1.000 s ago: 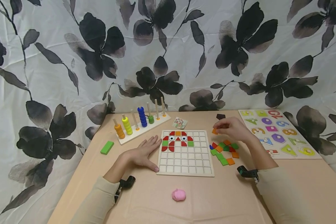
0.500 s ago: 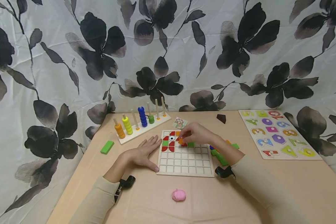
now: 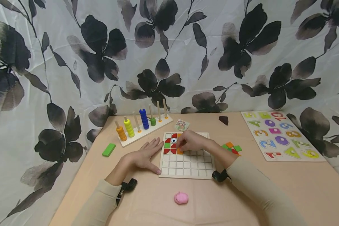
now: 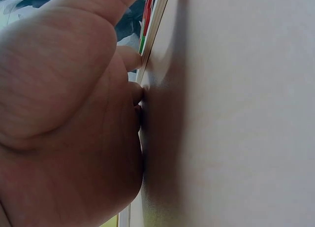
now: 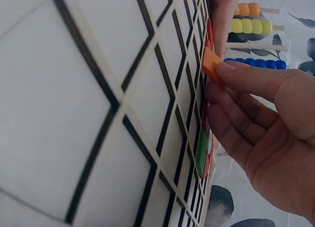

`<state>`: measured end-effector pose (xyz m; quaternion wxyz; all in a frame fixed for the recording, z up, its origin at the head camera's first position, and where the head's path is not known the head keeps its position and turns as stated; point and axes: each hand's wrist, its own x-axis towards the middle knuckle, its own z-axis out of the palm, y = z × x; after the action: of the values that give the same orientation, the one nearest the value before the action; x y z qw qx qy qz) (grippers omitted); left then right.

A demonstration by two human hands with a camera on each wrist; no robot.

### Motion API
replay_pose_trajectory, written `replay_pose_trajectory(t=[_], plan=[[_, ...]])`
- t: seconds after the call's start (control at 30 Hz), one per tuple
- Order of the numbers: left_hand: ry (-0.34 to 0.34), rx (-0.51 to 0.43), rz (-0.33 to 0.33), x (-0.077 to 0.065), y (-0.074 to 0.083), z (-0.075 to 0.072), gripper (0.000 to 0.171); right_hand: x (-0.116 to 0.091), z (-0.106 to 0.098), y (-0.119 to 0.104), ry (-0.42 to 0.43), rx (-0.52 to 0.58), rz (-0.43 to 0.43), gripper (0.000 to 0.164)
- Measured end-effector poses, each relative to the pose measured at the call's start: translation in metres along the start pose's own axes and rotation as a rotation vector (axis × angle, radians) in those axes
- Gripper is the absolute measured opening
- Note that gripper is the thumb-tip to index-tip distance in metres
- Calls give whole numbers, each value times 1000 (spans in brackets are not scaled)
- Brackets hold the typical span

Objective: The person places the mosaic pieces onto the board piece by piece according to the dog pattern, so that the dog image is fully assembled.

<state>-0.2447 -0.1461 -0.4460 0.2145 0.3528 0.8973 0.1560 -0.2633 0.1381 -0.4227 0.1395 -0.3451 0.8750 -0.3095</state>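
A white grid board (image 3: 186, 172) lies on the table, with red, green and eye-patterned tiles (image 3: 173, 145) set in its upper rows. My right hand (image 3: 191, 141) is over the board and pinches an orange square tile (image 5: 211, 64) between thumb and fingers. In the right wrist view the tile is tilted against the grid, beside the red tiles. My left hand (image 3: 142, 158) rests flat on the table with fingers spread, its thumb and fingertips at the board's left edge. Part of the tile pattern is hidden behind my right hand.
Loose coloured tiles (image 3: 229, 145) lie right of the board, partly behind my right forearm. A peg stand with beads (image 3: 142, 130), a green block (image 3: 108, 150), a small picture card (image 3: 182, 125), a dark piece (image 3: 223, 120), a number puzzle (image 3: 282, 138) and a pink figure (image 3: 181, 198) surround it.
My right hand has carried an orange tile from the loose pile leftward onto the board, then slightly lower and nearer the placed tiles. My left hand has stayed at the board's edge.
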Motion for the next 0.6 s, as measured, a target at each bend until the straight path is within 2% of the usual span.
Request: replay_pose_trajectory(t=[0.4,0.6], plan=[[4,21,6,0,-1,-1,125,1,6,-6,20,-92,42,13],[-6,12,3,0,0,-2,125,-9,4,-5,52,-102,11,16]])
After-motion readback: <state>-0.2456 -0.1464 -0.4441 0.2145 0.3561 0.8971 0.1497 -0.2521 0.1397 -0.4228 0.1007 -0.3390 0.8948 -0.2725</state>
